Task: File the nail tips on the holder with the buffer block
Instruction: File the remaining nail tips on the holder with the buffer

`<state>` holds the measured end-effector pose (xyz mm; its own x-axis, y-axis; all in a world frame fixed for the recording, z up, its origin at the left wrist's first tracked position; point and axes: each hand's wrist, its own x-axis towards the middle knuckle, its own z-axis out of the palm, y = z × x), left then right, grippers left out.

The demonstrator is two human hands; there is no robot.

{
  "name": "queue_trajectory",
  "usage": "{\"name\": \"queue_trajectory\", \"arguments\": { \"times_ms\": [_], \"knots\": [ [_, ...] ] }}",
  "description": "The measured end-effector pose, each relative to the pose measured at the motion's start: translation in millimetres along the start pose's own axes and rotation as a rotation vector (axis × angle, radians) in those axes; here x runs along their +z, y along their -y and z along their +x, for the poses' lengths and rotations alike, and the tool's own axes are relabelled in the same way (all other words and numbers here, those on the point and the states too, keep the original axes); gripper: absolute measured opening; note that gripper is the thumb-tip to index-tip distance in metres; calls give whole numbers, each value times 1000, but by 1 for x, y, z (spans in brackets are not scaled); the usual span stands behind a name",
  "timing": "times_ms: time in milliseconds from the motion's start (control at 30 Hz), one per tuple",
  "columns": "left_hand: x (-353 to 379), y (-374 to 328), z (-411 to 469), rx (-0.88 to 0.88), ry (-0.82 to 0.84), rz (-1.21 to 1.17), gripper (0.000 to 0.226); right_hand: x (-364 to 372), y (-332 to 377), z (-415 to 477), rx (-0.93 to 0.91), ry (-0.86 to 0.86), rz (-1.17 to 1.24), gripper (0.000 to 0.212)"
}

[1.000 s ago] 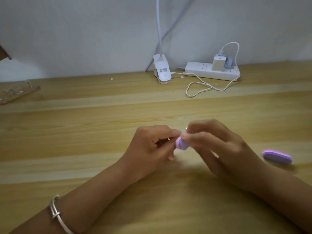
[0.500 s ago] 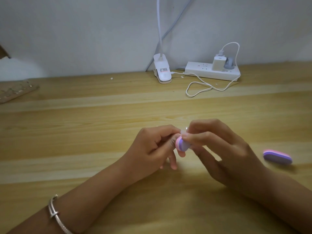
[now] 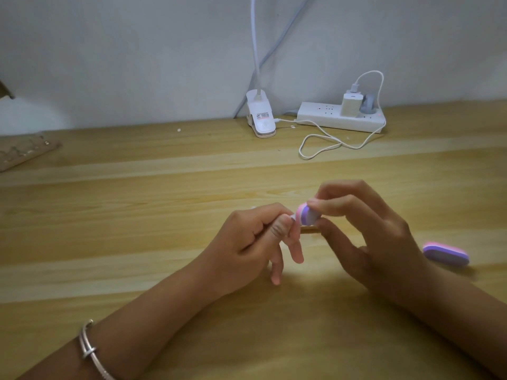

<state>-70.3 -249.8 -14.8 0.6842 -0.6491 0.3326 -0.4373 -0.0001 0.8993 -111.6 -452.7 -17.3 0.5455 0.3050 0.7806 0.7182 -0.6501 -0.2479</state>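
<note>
Fingers (image 3: 337, 202) of your right hand (image 3: 384, 242) pinch the buffer block (image 3: 391, 217); stroke lightly while your left hand (image 3: 252, 242) grips the nail tip (image 3: 292, 216).

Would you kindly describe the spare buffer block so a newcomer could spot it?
On the wooden table, look right of the right hand, near the edge of view. The spare buffer block lies flat there, an oval layered pink and purple. Unlike the buffer block pinched in that hand, nothing touches it.

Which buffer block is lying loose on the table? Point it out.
The buffer block at far right, untouched; the other block is pinched by the right hand.
</note>
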Motion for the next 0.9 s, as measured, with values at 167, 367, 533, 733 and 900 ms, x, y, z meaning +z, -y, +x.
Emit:
{"name": "queue_trajectory", "arguments": {
  "times_ms": [167, 367, 533, 733, 900],
  "knots": [
    [-1, 0, 1, -27, 16, -36, 27, 2, -3, -1, -26, 9, -50, 17],
    [-1, 1, 1, -31, 69, -27, 24, 3, 7, -5, -96, 50, -70, 20],
    [0, -1, 1, -8, 10, 14, 23, -7, -6, 3, 57, -27, -114, 12],
    [-1, 0, 1, 32, -89, 164, 13, -3, 2, -2, -14, 81, -74, 17],
    [2, 0, 3, 75, -117, 287, 11, -7, 2, -2, 25, 62, -24, 18]
  ]
}}
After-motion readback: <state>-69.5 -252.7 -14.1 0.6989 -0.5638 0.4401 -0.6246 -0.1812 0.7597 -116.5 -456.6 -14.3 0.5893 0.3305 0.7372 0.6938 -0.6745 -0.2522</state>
